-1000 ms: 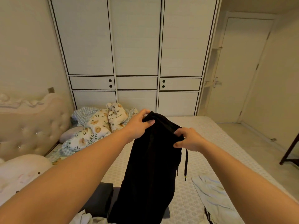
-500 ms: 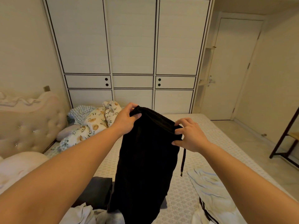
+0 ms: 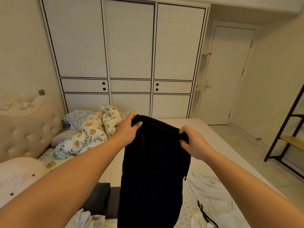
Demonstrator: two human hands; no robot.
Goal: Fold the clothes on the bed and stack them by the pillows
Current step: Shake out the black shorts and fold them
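Black trousers (image 3: 153, 175) hang in the air over the bed (image 3: 212, 145), held up by the waistband. My left hand (image 3: 127, 129) grips the waistband's left end and my right hand (image 3: 193, 143) grips its right end. The legs drop straight down past the bottom of the view. A dark grey folded garment (image 3: 100, 199) lies on the mattress under my left arm. A white garment with black stripes (image 3: 212, 203) is spread out at the lower right. More white cloth (image 3: 85, 219) shows at the bottom edge. A pink pillow (image 3: 62, 139) lies near the headboard.
A crumpled floral blanket (image 3: 92, 134) lies at the bed's far left by the tufted headboard (image 3: 28, 134). A pale cushion (image 3: 18, 176) sits at the left. A white wardrobe (image 3: 130, 60) stands behind the bed, a door (image 3: 230, 73) and a dark shelf frame (image 3: 289, 132) to the right.
My hands have moved apart along the waistband, spreading the trousers wider. The dangling drawstring at the right no longer hangs free of the cloth. The view has shifted a little.
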